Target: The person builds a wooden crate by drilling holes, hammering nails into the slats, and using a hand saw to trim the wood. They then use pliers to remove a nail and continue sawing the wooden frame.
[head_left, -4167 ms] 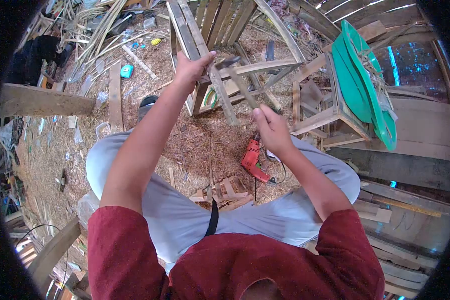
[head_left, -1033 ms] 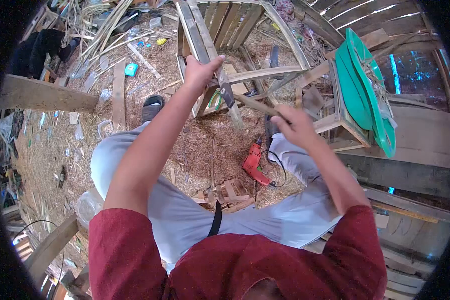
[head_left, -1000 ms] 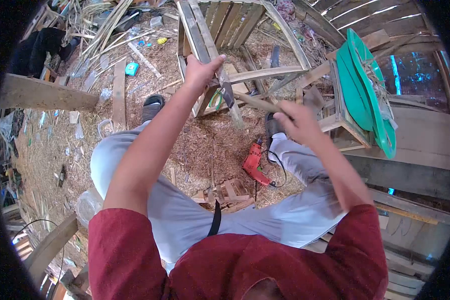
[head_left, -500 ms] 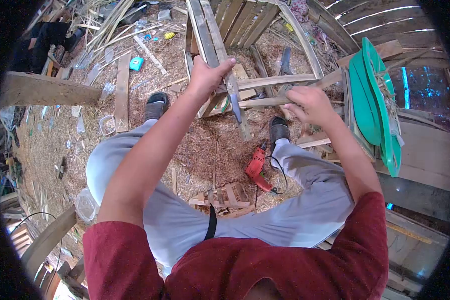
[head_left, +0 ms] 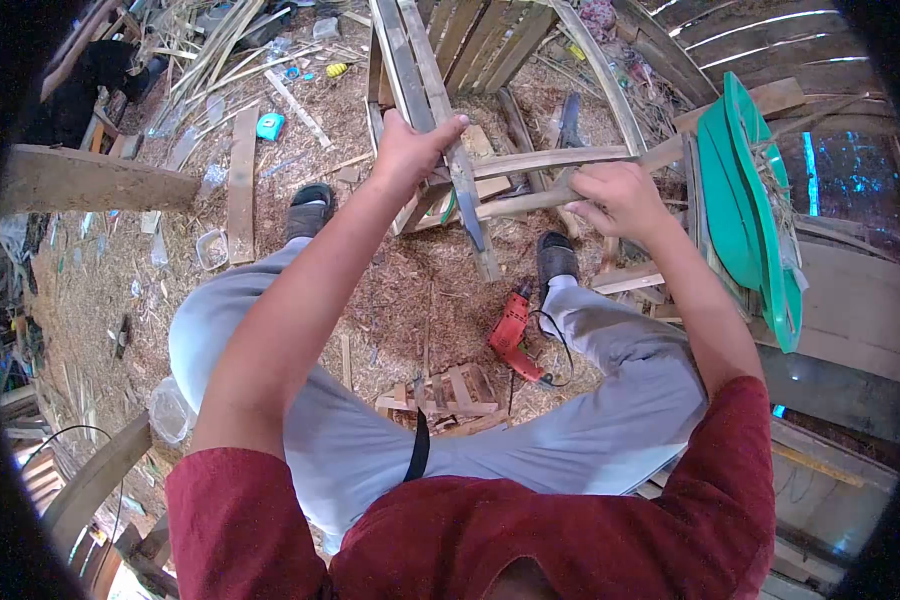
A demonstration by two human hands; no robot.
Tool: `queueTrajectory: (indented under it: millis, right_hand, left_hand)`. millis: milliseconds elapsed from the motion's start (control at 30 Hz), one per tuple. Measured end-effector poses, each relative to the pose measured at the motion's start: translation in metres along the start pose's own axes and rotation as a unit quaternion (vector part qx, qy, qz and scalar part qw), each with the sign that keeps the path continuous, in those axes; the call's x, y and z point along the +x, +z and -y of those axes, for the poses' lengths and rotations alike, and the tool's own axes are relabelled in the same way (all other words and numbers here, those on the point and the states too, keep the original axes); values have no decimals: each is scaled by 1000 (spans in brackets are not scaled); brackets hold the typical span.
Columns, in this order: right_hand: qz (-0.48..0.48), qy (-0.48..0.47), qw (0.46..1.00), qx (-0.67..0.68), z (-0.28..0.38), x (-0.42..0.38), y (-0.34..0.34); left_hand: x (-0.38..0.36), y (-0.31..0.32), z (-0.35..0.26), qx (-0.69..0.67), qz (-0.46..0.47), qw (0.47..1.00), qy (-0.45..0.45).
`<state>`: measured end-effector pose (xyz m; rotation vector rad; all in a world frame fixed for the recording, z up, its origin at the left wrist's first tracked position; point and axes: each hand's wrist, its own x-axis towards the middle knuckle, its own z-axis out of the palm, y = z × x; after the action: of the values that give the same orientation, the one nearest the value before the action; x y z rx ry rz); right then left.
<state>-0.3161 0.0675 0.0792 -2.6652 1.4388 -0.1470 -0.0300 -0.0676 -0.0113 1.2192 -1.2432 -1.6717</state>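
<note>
My left hand is closed around a long wooden slat of a wooden frame, with the thumb stretched across it. In my right hand is the end of a hammer's wooden handle, fingers wrapped round it. The dark metal hammer head overlaps the slat's near end, below my left hand. Just above the handle, a curved wooden rail runs across the frame.
A red power drill with a black cord lies on the sawdust between my feet. A green plastic chair stands at the right. Nearer me is a small slatted wood piece. A turquoise tape measure and scrap wood lie at the left.
The hammer head has shifted slightly down along the slat, and the handle tilts a little differently. My left hand stays on the slat.
</note>
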Motion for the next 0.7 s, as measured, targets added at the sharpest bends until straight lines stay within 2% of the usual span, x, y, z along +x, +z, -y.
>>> queueTrajectory:
  millis: [300,500,600,700]
  right_hand:
    - [-18,51,999,5,2,-2,9]
    - [-8,12,1000,17,4,2,0]
    - [-31,32,999,13,4,1,5]
    - [-7,41,999,0,4,0,7]
  left_hand:
    - [3,0,5,-8,-6,1000,7]
    - [2,0,3,-6,-7,1000,1]
    - [1,1,3,-9,-8,1000,2]
    - [1,1,2,0,-14,1000,6]
